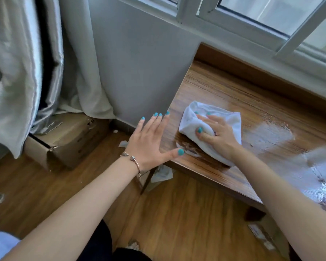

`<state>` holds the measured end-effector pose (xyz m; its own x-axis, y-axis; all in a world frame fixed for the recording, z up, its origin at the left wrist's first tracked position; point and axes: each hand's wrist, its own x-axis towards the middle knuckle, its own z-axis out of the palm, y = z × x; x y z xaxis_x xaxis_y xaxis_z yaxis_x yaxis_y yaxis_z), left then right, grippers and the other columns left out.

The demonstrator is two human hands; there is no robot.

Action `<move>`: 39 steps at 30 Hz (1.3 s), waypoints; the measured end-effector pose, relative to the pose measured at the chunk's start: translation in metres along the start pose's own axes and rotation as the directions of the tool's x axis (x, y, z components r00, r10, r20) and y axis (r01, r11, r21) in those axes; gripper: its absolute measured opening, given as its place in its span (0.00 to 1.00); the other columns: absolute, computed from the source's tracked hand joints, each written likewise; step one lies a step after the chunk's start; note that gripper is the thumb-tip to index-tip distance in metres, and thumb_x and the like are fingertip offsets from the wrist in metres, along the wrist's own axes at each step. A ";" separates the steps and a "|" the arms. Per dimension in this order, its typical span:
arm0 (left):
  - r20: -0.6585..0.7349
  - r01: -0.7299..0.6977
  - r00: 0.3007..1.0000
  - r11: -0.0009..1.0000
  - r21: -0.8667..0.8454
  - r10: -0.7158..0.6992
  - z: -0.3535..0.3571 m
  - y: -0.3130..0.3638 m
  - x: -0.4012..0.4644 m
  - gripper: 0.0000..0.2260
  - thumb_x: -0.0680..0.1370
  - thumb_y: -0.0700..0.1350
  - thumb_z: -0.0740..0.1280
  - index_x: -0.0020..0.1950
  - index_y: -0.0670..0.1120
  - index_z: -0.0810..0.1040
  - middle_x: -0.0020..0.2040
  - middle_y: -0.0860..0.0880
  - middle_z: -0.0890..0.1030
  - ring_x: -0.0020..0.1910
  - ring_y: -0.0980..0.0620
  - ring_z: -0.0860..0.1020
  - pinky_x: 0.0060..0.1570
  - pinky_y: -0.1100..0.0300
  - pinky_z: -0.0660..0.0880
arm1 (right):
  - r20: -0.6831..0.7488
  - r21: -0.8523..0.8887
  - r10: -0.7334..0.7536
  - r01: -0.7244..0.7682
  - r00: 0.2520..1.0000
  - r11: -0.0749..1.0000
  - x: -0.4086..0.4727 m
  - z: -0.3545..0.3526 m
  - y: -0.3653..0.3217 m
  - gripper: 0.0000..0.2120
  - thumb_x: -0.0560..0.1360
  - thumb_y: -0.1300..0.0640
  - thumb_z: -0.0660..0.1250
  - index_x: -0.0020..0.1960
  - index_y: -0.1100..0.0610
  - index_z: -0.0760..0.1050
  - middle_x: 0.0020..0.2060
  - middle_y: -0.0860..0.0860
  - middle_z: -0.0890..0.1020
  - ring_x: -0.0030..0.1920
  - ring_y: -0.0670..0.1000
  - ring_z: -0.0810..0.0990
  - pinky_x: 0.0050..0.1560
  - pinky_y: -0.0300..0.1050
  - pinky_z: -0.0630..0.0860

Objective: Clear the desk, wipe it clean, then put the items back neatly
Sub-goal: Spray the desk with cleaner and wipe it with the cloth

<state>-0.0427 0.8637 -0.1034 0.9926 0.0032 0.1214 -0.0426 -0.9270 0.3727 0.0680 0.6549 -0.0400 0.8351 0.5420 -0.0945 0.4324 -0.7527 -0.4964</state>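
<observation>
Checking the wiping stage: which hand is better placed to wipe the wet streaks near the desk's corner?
Right. The right hand already presses the white cloth beside the streaks. The left hand holds nothing, spread at the desk edge.

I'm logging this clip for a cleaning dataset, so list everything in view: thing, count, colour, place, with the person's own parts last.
desk: one, brown wood, right, under the window, wet sheen on its near part
cloth: one, white, bunched on the desk's left end
window frame: one, white, top right
curtain: one, pale grey, left
cardboard box: one, brown, on the floor below the curtain
paper scraps: a few, white, on the floor by the desk leg
floor: brown wood
bracelet: one, rose gold, left wrist
left hand: open, fingers spread at the desk's left edge
right hand: pressing the cloth, thumb curled round a fold
</observation>
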 end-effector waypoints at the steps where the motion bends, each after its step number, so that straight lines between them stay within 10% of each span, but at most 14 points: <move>1: 0.014 -0.007 1.000 1.000 -0.011 0.007 0.000 -0.002 0.001 0.49 0.67 0.79 0.41 0.78 0.49 0.37 0.80 0.49 0.48 0.78 0.53 0.44 0.76 0.48 0.42 | 0.004 -0.081 -0.023 0.023 1.000 0.996 0.001 0.002 0.002 0.33 0.69 0.33 0.57 0.73 0.38 0.64 0.68 0.37 0.64 0.74 0.48 0.57 0.71 0.56 0.52; 5: 0.060 -0.048 0.997 0.997 -0.057 0.051 -0.002 -0.005 0.002 0.53 0.65 0.80 0.48 0.76 0.50 0.32 0.80 0.49 0.46 0.78 0.52 0.46 0.76 0.49 0.44 | -0.012 -0.406 0.022 -0.025 1.000 0.914 0.044 0.002 0.015 0.36 0.67 0.23 0.58 0.73 0.29 0.54 0.77 0.47 0.58 0.74 0.57 0.58 0.69 0.62 0.58; 14: -0.036 -0.048 0.998 0.984 -0.170 0.043 0.006 -0.003 0.001 0.47 0.67 0.77 0.32 0.75 0.47 0.32 0.79 0.48 0.51 0.78 0.55 0.50 0.76 0.48 0.43 | -0.057 -0.303 0.107 -0.120 0.993 0.945 0.040 0.011 -0.008 0.38 0.72 0.26 0.54 0.72 0.48 0.68 0.69 0.51 0.68 0.70 0.54 0.61 0.68 0.60 0.59; 20: -0.002 -0.064 0.998 0.957 -0.281 0.066 0.002 -0.005 0.005 0.50 0.63 0.78 0.30 0.75 0.47 0.28 0.79 0.50 0.52 0.77 0.56 0.50 0.76 0.46 0.41 | -0.045 -0.339 -0.112 0.090 0.993 0.936 -0.056 0.039 -0.018 0.30 0.70 0.27 0.51 0.71 0.33 0.62 0.67 0.45 0.67 0.65 0.51 0.63 0.65 0.61 0.62; 30: 0.099 -0.043 0.993 0.968 -0.247 0.069 -0.011 -0.020 0.001 0.49 0.64 0.80 0.34 0.74 0.50 0.27 0.78 0.51 0.57 0.75 0.63 0.51 0.76 0.51 0.42 | -0.172 -0.382 0.184 -0.237 0.968 0.893 0.062 0.024 -0.024 0.23 0.75 0.36 0.59 0.70 0.34 0.65 0.66 0.51 0.70 0.66 0.59 0.66 0.62 0.61 0.62; 39: 0.134 0.020 0.990 0.919 -0.394 0.036 -0.026 -0.013 0.006 0.57 0.55 0.81 0.27 0.75 0.47 0.30 0.77 0.50 0.59 0.77 0.59 0.52 0.76 0.54 0.44 | -0.060 -0.414 -0.091 0.058 0.994 0.908 -0.049 0.044 -0.023 0.26 0.72 0.33 0.56 0.70 0.31 0.63 0.67 0.47 0.66 0.67 0.55 0.62 0.63 0.61 0.61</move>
<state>-0.0390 0.8855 -0.0837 0.9967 -0.0805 0.0102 -0.0640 -0.7037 0.7076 0.0023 0.6625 -0.0619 0.8110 0.5850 0.0033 0.5823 -0.8068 -0.0993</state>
